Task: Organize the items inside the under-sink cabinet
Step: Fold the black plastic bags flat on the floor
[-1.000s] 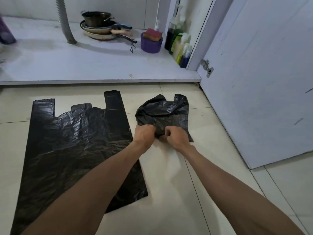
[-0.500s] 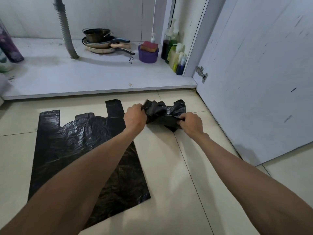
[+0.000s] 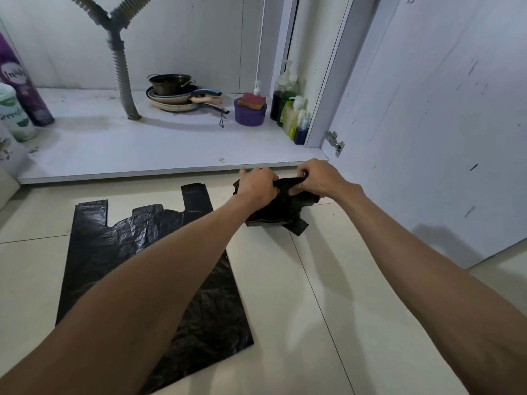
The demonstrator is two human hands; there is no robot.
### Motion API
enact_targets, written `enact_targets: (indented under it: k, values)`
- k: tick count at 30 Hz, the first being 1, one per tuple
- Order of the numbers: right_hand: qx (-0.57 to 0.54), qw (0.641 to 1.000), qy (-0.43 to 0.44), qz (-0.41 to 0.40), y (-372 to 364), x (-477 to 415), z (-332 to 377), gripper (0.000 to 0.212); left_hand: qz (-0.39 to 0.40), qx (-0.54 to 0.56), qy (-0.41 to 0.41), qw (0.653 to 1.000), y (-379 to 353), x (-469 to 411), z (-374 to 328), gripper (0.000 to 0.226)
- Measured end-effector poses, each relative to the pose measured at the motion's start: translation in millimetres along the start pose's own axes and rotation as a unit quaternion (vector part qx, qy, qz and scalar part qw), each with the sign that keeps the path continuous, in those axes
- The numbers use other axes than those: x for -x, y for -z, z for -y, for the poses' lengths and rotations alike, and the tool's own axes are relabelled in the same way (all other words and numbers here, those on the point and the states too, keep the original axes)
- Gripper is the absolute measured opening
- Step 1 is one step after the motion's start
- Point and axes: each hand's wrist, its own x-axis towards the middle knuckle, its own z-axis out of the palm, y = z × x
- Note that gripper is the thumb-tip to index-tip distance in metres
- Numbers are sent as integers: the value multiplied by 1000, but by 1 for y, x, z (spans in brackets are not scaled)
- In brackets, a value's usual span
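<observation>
A crumpled black plastic bag (image 3: 281, 213) sits bunched on the tiled floor just in front of the open under-sink cabinet (image 3: 159, 166). My left hand (image 3: 256, 185) grips its upper left part, fingers curled into the plastic. My right hand (image 3: 318, 178) pinches the bag's top edge from the right. The two hands are close together above the bundle. A second black bag (image 3: 134, 243) lies spread flat on the floor to the left, partly hidden under my left forearm.
Inside the cabinet stand stacked pans (image 3: 174, 95), a purple tub with a sponge (image 3: 250, 109), several bottles (image 3: 291, 106) at the right, a grey drain hose (image 3: 122, 81) and spray cans (image 3: 17, 89) at the left. The open cabinet door (image 3: 427, 124) stands on the right.
Both hands lifted and carried the crumpled bag away from me, toward the cabinet's front edge, and drew closer together on its top. The flat bag has not moved.
</observation>
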Motion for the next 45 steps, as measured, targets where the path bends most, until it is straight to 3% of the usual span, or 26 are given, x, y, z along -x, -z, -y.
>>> enact_targets:
  k: [3,6,9,11,15,17,20,26,29,33,38,45]
  values:
    - [-41,999,-20,29,13,5,-13,17,-39,40,60,997,10,-2,-1,17]
    - [-114,993,-34,-1,20,9,-25,18,-32,65,88,994,19,-8,1,16]
    - [-86,994,-32,-59,29,11,-23,25,6,70,41,997,25,-14,-10,45]
    - [-69,993,-18,-92,36,10,-18,24,-3,109,4,994,33,-20,-24,52]
    - [-63,994,-8,-90,51,10,-15,32,-60,172,-19,983,53,-34,-51,25]
    - [-118,992,-10,-54,58,12,-14,42,-61,216,-4,974,60,-39,-58,19]
    - [-233,972,-24,-23,65,18,-15,22,-59,282,3,958,68,-46,-61,14]
    - [-188,973,-36,-125,74,7,-17,19,-98,378,8,921,103,-56,-52,12]
    - [-139,983,-48,-110,71,1,-17,22,-126,395,28,910,122,-53,-36,15]
    - [-79,990,-33,-110,57,-2,-13,7,-162,367,72,913,138,-42,12,9]
    - [-18,994,-7,-109,51,-8,7,15,-190,317,138,919,154,-13,90,2]
    - [-40,989,76,-121,54,-28,81,6,-213,257,215,918,193,37,172,15]
